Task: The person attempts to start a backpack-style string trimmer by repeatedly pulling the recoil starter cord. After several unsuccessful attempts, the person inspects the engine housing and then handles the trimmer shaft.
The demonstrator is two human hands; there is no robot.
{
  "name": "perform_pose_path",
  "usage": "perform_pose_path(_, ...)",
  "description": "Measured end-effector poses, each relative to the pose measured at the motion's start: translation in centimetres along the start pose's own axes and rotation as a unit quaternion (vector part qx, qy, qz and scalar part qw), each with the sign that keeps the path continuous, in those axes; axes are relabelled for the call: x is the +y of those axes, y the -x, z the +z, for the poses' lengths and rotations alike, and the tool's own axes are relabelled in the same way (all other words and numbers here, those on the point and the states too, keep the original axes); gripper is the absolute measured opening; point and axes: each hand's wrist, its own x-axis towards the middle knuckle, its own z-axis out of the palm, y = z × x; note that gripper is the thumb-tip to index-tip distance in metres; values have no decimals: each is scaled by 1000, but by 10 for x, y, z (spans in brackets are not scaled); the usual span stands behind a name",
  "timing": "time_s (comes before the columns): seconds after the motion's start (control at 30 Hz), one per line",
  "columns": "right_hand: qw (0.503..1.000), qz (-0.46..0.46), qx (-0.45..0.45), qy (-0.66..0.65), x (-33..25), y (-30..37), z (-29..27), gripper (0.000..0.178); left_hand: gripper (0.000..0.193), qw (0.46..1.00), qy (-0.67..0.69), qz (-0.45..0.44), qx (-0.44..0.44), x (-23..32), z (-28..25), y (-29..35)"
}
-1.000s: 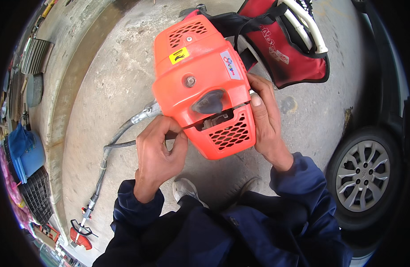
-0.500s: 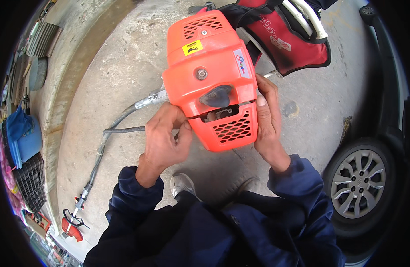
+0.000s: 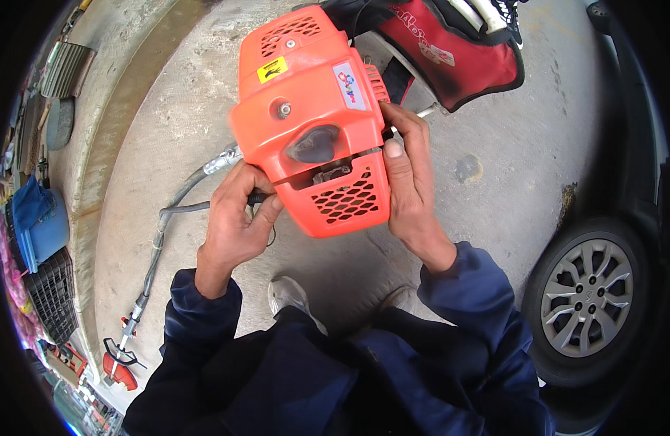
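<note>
In front of me is the orange engine cover [image 3: 284, 120] of a backpack brush cutter, with mesh vents, a dark knob [image 3: 314, 144] and a yellow label. A gap runs between its upper part and the lower vented panel [image 3: 335, 207], showing dark parts inside. My left hand [image 3: 237, 214] is closed at the left edge of the cover, thumb against the lower panel; a black cable [image 3: 256, 198] passes by its fingers. My right hand [image 3: 411, 185] grips the right edge, thumb in front and fingers partly hidden behind.
A flexible shaft [image 3: 176, 198] runs left and down to a tube with a red guard [image 3: 119, 372]. Beyond the engine lies a red and black bag [image 3: 458, 54] with white tubing. A car wheel [image 3: 588, 296] stands at right; a blue bin [image 3: 47, 229] and crate [image 3: 50, 298] at left.
The engine cover has shifted left and slightly up in view, both hands with it. A ribbed orange part now shows on its right side, and a thin black wire below my left hand.
</note>
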Motion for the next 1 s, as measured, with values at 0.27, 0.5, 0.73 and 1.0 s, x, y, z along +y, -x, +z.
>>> perform_pose_path(0.27, 1000, 16, -3, -5, -1, -2, -3, 47, 18, 1000, 12, -6, 8, -2, 3, 1)
perform_pose_path(0.5, 1000, 17, 6, -15, 2, -4, -3, 49, 17, 1000, 5, 1, 5, -4, 4, 1)
perform_pose_path(0.73, 1000, 10, 4, 7, 1, -4, -4, 49, 18, 1000, 2, 3, -4, -2, 2, 1)
perform_pose_path(1.0, 1000, 0, -1, 18, 0, -4, -4, 49, 22, 1000, -22, 12, -10, 1, -1, 2)
